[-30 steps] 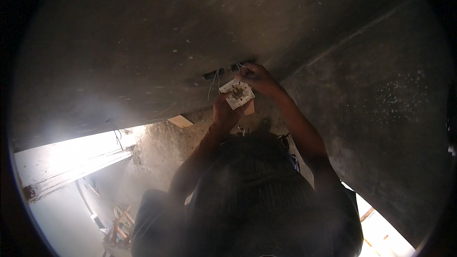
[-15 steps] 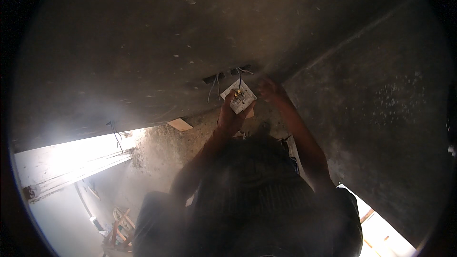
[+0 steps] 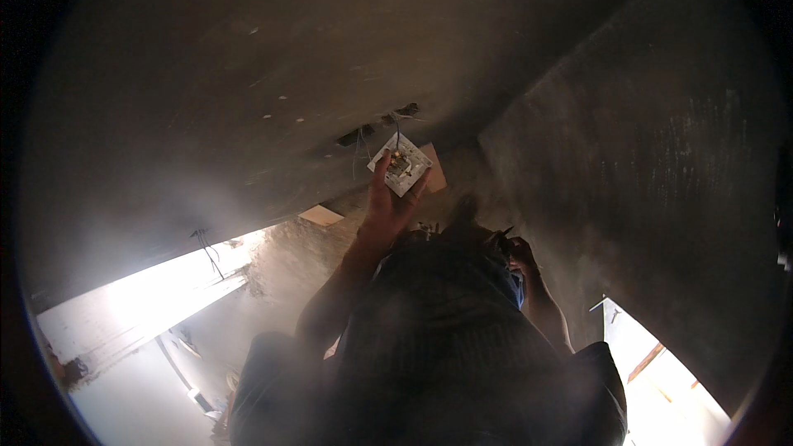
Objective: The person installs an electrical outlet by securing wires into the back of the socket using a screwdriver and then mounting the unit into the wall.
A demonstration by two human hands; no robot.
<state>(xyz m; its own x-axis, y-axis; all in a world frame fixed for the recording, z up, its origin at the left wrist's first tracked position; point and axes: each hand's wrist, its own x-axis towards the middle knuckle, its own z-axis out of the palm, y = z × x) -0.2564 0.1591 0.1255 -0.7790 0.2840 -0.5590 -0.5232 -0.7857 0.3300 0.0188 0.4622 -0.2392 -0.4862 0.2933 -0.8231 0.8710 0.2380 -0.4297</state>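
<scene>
My left hand (image 3: 391, 208) grips a square white socket or switch plate (image 3: 401, 185), its back with brass terminals facing me. The thumb lies over one edge and the fingers support the other side. A dark wire (image 3: 398, 134) runs from the plate up to the right one of two wall openings (image 3: 402, 113). Loose thin wires (image 3: 360, 149) hang from the left opening (image 3: 356, 135). Down beside my waist, my right hand (image 3: 521, 255) has curled fingers next to a dark pointed thing (image 3: 505, 233). What it holds is hard to make out.
Dark plastered walls meet at a corner (image 3: 483, 132) to the right. Flat tan pieces lie below: one (image 3: 321, 215) at left, another (image 3: 435, 168) behind the plate. More wires (image 3: 206, 252) hang by the bright opening (image 3: 157, 268) at left. Another bright opening (image 3: 661, 372) is at lower right.
My right hand has dropped from beside the plate to my waist on the right. My left hand still holds the plate, shifted slightly left in view.
</scene>
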